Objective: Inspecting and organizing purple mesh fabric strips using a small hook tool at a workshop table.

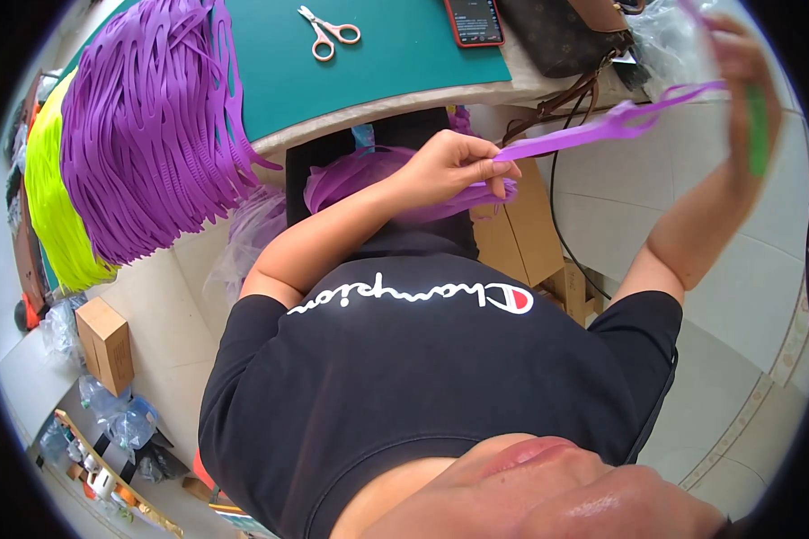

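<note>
Between my hands stretches a purple rubbery strap (571, 137), with a slit that splits it into thin strands toward the right. My left hand (454, 169) pinches its wide end between thumb and fingers, above my lap. Raised at the far right, my right hand (742, 67) is smeared by motion; its fingers look curled round the strap's other end, and some purple shows at the fingertips. A green patch (758, 130) lies along the side of this hand. More purple straps (360, 184) lie bunched on my lap, partly behind my left forearm.
A thick pile of slit purple straps (153, 126) hangs over the table's left edge, with yellow-green ones (54, 198) beside it. Pink-handled scissors (325, 36) and a red-cased phone (475, 22) rest on the green mat (395, 67). A brown bag (562, 40) sits right of them.
</note>
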Motion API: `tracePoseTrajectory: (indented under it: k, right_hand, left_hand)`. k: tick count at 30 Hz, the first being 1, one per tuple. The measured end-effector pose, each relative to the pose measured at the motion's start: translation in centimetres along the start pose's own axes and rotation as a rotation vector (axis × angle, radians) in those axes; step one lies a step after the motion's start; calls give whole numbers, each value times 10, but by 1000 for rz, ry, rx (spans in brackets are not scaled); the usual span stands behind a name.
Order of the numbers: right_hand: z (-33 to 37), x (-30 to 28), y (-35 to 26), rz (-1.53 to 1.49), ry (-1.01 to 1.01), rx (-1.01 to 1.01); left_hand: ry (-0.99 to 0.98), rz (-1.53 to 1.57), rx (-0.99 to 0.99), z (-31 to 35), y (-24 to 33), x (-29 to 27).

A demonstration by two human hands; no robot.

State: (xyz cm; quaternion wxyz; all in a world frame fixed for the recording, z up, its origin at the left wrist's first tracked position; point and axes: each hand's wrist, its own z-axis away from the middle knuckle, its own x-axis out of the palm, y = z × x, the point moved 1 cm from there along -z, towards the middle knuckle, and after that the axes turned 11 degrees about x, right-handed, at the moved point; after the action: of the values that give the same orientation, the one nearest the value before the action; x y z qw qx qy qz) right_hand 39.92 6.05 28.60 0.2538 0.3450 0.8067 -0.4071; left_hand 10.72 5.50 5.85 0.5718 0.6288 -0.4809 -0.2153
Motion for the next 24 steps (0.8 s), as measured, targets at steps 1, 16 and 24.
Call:
tracePoseTrajectory:
  k: [1, 16, 24]
  right_hand:
    - [18, 48, -28, 163, -124, 258]
    - [110, 201, -22, -322, -274, 208]
    - [117, 207, -8, -562, -506, 491]
  left_hand:
    - [56, -47, -38, 4, 4, -1]
    - [327, 223, 12, 21, -3, -6]
    - [274, 272, -53, 26, -8, -13]
